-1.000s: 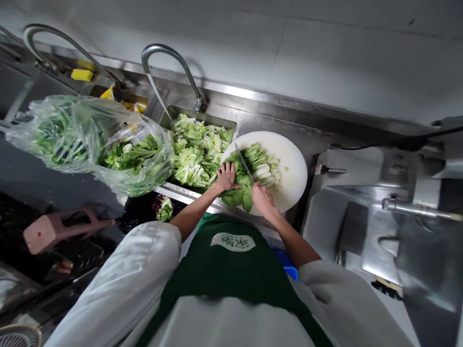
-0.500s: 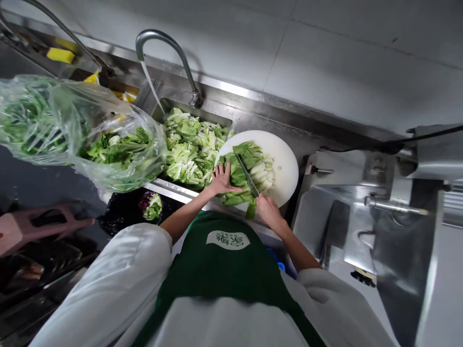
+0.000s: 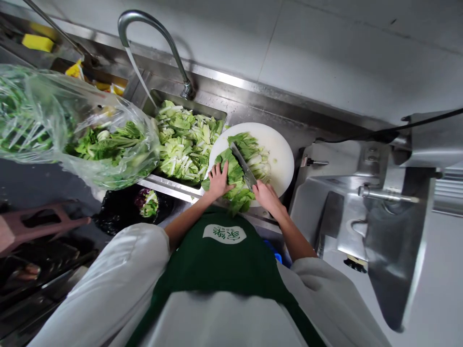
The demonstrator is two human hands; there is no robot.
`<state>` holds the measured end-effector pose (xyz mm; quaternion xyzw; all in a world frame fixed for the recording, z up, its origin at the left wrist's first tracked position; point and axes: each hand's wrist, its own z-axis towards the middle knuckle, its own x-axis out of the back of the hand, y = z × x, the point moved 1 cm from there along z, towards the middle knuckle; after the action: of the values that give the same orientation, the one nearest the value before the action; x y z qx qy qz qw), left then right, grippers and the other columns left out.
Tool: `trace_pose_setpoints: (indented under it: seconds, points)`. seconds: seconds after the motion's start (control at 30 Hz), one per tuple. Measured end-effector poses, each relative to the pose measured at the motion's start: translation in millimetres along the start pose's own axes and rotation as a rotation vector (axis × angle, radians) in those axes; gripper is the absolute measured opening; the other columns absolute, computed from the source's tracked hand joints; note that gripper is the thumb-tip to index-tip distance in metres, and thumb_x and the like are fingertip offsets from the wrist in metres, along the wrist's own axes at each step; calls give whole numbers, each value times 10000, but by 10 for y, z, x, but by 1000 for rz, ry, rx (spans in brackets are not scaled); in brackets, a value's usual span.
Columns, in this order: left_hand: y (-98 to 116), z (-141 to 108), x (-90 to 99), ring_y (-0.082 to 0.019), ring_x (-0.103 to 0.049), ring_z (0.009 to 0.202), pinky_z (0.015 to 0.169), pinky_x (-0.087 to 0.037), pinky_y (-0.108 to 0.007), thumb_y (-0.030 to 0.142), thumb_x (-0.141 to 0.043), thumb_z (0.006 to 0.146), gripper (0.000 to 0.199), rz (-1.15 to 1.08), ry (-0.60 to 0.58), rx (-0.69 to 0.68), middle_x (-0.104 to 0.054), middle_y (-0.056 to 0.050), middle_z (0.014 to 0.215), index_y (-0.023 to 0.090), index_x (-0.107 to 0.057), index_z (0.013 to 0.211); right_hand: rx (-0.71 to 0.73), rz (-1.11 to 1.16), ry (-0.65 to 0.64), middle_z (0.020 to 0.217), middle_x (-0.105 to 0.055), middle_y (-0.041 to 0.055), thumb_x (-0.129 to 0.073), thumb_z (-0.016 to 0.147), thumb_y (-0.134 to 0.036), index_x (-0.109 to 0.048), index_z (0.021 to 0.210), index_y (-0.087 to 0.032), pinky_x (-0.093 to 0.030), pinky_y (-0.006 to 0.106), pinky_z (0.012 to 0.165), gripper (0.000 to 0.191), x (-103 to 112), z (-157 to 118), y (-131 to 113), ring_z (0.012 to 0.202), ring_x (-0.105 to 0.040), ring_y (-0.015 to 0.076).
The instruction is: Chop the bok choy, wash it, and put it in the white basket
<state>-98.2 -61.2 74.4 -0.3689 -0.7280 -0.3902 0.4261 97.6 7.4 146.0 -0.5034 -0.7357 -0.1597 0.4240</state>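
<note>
On a round white cutting board [image 3: 284, 166] lie leafy greens [image 3: 231, 164] with pale stalks. My right hand [image 3: 266, 196] is closed round the handle of a kitchen knife [image 3: 243, 166], whose long blade lies across the greens and parts the leaves from the stalk side. Fingers spread, my left hand [image 3: 219, 182] rests on the leaves to the left of the blade. Left of the board, cut greens [image 3: 188, 140] fill a sink basin [image 3: 214, 112], and some of the board overlaps its edge.
Water runs from a curved faucet [image 3: 155, 21] into the basin. A clear plastic bag of greens [image 3: 108, 140] stands at the left. Below it is a black bin bag [image 3: 119, 205] with scraps. A steel machine [image 3: 347, 202] stands right of the board. A pink stool [image 3: 39, 221] is at lower left.
The whole view has shifted slightly. The knife blade now shows more of its flat side and leans against the cut leaves. My left hand stays spread on the greens.
</note>
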Motion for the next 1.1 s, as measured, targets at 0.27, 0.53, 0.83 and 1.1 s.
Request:
trace_pose_setpoints:
  seconds: [0.27, 0.53, 0.83, 1.1]
  points:
    - [-27, -114, 53, -420, -175, 1571, 1237, -235, -566, 778, -692, 753, 1276, -143, -80, 25, -196, -232, 1696, 169, -76, 1691, -35, -97, -67, 993, -749, 165, -325, 1108, -332, -586, 1220, -127, -477, 315, 842, 351, -241, -438, 259, 924, -732, 270]
    - [407, -359, -254, -526, -1, 1568, 1224, -113, -687, 789, -755, 674, 1372, 58, -71, -1, -121, -289, 1701, 118, -115, 1685, -63, -24, -3, 998, -744, 163, -286, 1120, -307, -553, 1236, -92, -478, 301, 836, 362, -609, -208, 81, 935, -735, 253]
    - [-898, 314, 240, -377, -527, 1321, 1102, -429, -471, 462, -621, 942, 826, 6, 94, 278, -427, -231, 1551, 183, -275, 1638, -66, -21, 1, 1022, -751, 182, -303, 1114, -297, -546, 1285, -83, -505, 325, 824, 366, -588, -195, 74, 959, -746, 283]
    - [-1799, 906, 788, -352, -624, 1214, 1029, -490, -437, 414, -645, 917, 562, 63, -47, 463, -661, -220, 1309, 56, -597, 1347, -26, 48, 90, 949, -763, 128, -374, 1100, -345, -622, 1140, -148, -444, 292, 769, 319, -434, -497, 298, 881, -736, 261]
